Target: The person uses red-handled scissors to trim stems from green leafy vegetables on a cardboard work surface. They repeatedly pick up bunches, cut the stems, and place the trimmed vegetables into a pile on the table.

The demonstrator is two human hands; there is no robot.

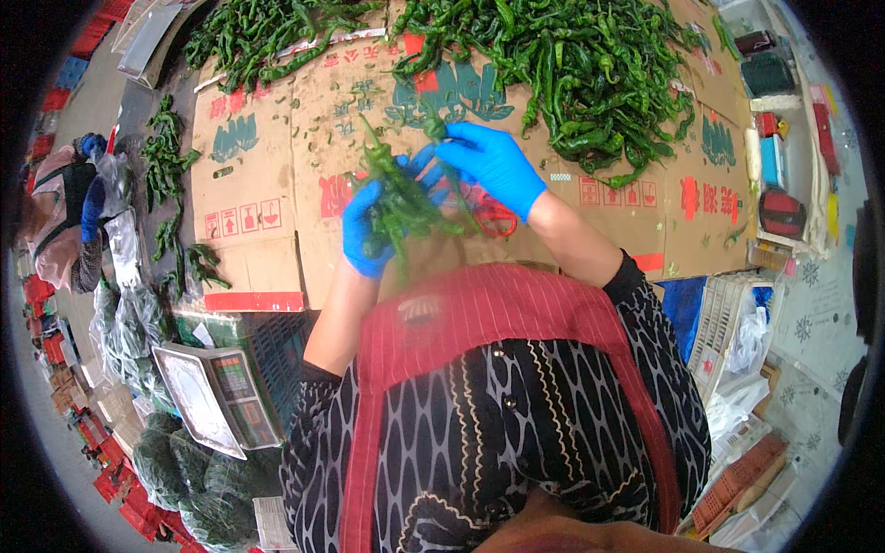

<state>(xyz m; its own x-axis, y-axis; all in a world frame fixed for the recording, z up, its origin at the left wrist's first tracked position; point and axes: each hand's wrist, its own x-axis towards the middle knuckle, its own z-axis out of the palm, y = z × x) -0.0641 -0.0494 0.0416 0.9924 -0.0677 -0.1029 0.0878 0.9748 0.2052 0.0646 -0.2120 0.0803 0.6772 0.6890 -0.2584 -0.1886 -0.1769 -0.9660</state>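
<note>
Both my hands wear blue gloves above a table covered with flattened cardboard (249,186). My left hand (370,231) holds a blurred bunch of green peppers (401,190). Just to its right, my right hand (491,159) pinches one green pepper (434,128) near its upper end, the rest hanging down beside the bunch. A large heap of long wrinkled green peppers (594,76) lies beyond my right hand, and another pile (256,34) is at the far left. Beneath and behind my hands is a red ring-shaped item (496,218), partly hidden.
Loose peppers (164,155) lie along the left edge. At lower left are a scale (214,394), filled plastic bags (200,470) and a green crate (276,352). Another person (66,200) is at the far left. On the right stand a white bin (781,104) and crates (722,318).
</note>
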